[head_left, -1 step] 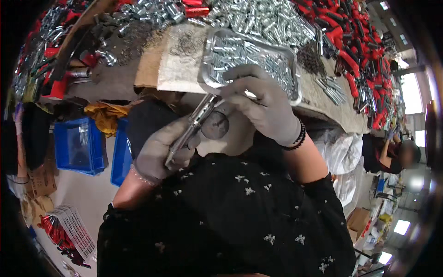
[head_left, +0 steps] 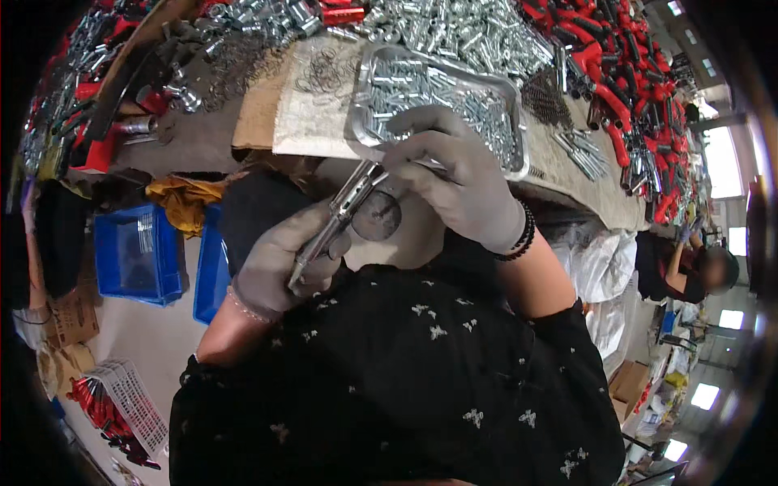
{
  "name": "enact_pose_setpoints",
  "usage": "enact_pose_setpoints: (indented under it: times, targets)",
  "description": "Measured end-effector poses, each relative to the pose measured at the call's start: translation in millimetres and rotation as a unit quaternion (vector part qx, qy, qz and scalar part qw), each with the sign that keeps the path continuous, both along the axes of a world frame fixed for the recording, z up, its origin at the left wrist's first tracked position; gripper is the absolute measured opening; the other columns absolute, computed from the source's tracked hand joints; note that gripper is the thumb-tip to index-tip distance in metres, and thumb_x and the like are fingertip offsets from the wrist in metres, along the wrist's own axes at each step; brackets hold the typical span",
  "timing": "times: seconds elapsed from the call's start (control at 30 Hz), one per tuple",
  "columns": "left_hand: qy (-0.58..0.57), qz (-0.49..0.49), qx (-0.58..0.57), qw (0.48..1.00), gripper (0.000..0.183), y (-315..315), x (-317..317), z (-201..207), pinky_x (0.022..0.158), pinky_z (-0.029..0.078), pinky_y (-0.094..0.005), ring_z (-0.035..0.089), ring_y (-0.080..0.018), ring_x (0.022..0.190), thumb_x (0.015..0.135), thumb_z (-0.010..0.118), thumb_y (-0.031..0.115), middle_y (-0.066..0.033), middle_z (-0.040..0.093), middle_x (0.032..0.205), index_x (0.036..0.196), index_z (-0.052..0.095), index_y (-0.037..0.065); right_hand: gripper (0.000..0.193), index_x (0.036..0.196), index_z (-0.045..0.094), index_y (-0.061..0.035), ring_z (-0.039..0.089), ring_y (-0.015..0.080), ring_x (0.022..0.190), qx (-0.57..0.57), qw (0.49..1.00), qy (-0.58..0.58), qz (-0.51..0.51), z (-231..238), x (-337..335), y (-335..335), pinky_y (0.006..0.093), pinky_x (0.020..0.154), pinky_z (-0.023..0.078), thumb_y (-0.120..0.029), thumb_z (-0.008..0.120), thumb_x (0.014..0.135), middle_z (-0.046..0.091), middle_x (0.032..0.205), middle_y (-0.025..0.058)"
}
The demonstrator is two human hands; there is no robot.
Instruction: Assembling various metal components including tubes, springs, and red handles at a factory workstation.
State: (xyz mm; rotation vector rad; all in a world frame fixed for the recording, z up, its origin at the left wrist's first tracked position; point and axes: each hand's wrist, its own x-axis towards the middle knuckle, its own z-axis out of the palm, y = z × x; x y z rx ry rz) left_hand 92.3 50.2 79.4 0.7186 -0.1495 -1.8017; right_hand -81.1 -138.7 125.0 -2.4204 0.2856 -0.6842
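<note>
My left hand (head_left: 279,263), in a grey glove, is wrapped round a slotted metal tube (head_left: 350,201). The tube slants up to the right, its lower end passing over my fingers. At its upper end the gloved fingertips of my right hand (head_left: 462,182) are pinched together, touching or nearly touching the tube; what they hold, if anything, is hidden. Just beyond that hand stands a metal tray (head_left: 523,150) of small shiny pins (head_left: 478,113). Left of the tray, thin wire rings (head_left: 324,71) lie on a pale cloth sheet (head_left: 312,130).
Loose metal fittings (head_left: 454,28) are heaped behind the tray. Red-handled tools (head_left: 596,65) pile up at the right, near dark springs (head_left: 545,97) and metal rods (head_left: 582,154). Blue bins (head_left: 138,255) and a white basket (head_left: 130,405) stand at the left. Another person (head_left: 689,267) is at far right.
My hands and the tube stay almost in place. A bright glint between my right fingers shows less now.
</note>
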Motion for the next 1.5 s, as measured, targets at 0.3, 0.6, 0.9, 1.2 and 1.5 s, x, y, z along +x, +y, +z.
enact_pose_setpoints:
  times: [0.3,0.6,0.9,1.2,1.5]
  targets:
    - [-0.196,-0.041,0.0,0.98,0.036,-5,-14,1,0.039,0.028,-0.0176,0.039,-0.0026,0.047,0.107,0.04,0.035,0.002,0.054,0.077,0.13,0.054,0.01,0.012,0.086,0.065,-0.0097,0.054,0.029,0.116,-0.207,0.977,0.029,0.043,-4,9,5,0.0459,0.098,0.043,-0.015,0.069,0.076,0.06,0.117,0.0058]
    - [-0.109,-0.018,0.009,0.994,0.05,1,-12,-8,0.042,0.032,-0.0199,0.044,-0.0048,0.052,0.102,0.049,0.039,-0.0002,0.056,0.082,0.144,0.047,0.011,0.032,0.09,0.057,-0.009,0.058,0.0323,0.107,-0.18,0.974,-0.061,0.125,-28,-6,13,0.0449,0.091,0.048,-0.011,0.078,0.065,0.059,0.105,0.0082]
    - [-0.155,-0.188,-0.073,0.967,0.05,-9,-1,-14,0.047,0.037,-0.0219,0.049,-0.0079,0.054,0.097,0.059,0.024,-0.0014,0.056,0.079,0.141,0.045,0.004,0.023,0.095,0.06,-0.004,0.059,0.0322,0.1,0.211,0.966,0.101,0.109,-11,-19,22,0.0388,0.088,0.048,-0.011,0.075,0.079,0.058,0.102,0.0134]
    - [-0.336,-0.265,-0.012,0.904,0.04,-10,12,5,0.057,0.046,-0.0238,0.061,-0.0086,0.069,0.093,0.068,0.021,-0.0055,0.065,0.091,0.125,0.056,0.0,0.036,0.102,0.069,-0.0022,0.067,0.0329,0.095,0.171,0.951,0.216,0.142,-3,-14,14,0.04,0.083,0.052,-0.029,0.075,0.079,0.068,0.098,0.0172]
    - [-0.564,0.044,-0.109,0.817,0.041,4,16,-12,0.068,0.051,-0.0273,0.064,-0.0136,0.078,0.095,0.066,0.019,-0.0077,0.066,0.09,0.127,0.053,-0.003,0.039,0.102,0.067,-0.0011,0.067,0.0375,0.096,0.087,0.942,0.277,0.169,2,71,4,0.0433,0.085,0.052,-0.032,0.071,0.079,0.069,0.099,0.0201]
